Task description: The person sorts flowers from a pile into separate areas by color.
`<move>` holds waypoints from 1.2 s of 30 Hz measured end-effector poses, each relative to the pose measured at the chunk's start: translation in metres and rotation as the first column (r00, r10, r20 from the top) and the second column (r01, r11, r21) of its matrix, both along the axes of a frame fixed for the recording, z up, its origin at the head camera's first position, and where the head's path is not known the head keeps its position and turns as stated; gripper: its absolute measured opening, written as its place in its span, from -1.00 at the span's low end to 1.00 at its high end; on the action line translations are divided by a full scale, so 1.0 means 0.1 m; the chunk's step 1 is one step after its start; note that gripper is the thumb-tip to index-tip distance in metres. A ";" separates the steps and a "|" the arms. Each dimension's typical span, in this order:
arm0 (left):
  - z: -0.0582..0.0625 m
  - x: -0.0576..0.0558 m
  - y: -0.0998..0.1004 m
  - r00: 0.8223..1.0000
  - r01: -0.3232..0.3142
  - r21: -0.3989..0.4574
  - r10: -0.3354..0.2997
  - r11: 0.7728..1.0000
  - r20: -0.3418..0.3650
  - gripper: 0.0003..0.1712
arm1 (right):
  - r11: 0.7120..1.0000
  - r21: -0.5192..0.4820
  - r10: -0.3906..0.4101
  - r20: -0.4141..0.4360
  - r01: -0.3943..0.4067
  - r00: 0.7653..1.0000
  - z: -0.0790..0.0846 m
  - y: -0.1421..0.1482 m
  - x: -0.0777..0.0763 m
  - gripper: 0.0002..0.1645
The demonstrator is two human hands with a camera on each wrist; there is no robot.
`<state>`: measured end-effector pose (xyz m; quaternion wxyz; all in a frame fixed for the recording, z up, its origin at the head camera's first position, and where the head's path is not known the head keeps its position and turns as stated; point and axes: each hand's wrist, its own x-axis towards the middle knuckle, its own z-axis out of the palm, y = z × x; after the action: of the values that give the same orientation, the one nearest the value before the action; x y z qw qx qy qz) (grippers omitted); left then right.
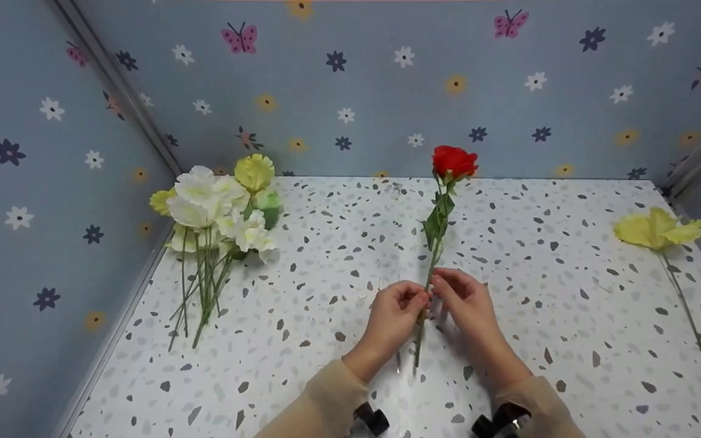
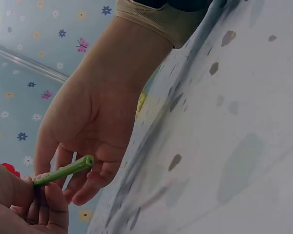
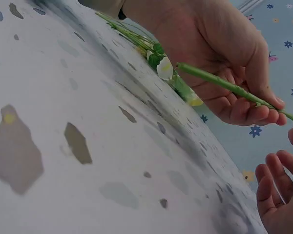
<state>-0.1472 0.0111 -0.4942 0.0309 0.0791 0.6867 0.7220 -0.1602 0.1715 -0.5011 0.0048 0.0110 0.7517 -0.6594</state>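
A red artificial rose [image 1: 454, 162] with a leafy green stem [image 3: 219, 83] stands tilted over the middle of the table, bloom toward the back wall. My left hand [image 1: 394, 313] pinches the stem between thumb and fingers below the leaves; the cut lower end sticks out past it. On the stem's other side is my right hand [image 1: 469, 304], its thumb and forefinger right at the stem, just above the left fingers. In the right wrist view, the other right-hand fingers [image 3: 271, 187] are loosely bent, around nothing. The left wrist view shows the stem's hollow end up close.
A bunch of white and yellow artificial flowers [image 1: 204, 207] lies at the table's left, stems toward me. One yellow flower [image 1: 658, 230] lies at the right edge. Patterned blue panels [image 1: 381, 91] wall in the back and sides of the speckled white table [image 1: 326, 389].
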 end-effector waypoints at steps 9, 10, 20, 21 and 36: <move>-0.07 0.01 -0.02 0.999 0.043 0.023 -0.043 0.999 0.018 -0.95 | 0.988 -0.151 0.015 -0.133 -0.035 0.991 -0.06 -0.09 0.03 -0.77; -0.07 0.01 -0.02 0.999 0.043 0.022 -0.043 0.999 0.017 -0.96 | 0.986 -0.164 0.017 -0.130 -0.038 0.991 -0.05 -0.08 0.03 -0.75; -0.07 0.00 -0.03 0.999 0.048 -0.024 -0.048 0.999 0.013 -0.93 | 0.973 -0.229 0.015 -0.090 -0.036 0.996 -0.02 -0.08 0.02 -0.62; -0.07 0.01 -0.04 0.998 0.056 -0.024 -0.055 0.998 0.013 -0.93 | 0.975 -0.220 0.017 -0.085 -0.035 0.996 -0.02 -0.07 0.02 -0.62; -0.06 0.00 -0.12 0.958 0.285 -0.066 -0.285 0.956 0.001 -0.88 | 0.987 -0.153 0.017 -0.163 -0.043 0.986 0.08 0.12 -0.04 -0.67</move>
<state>-0.1473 -0.0011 -0.5002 0.1342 0.1793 0.6916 0.6867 -0.1641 0.1835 -0.4929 -0.0454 -0.0542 0.6959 -0.7146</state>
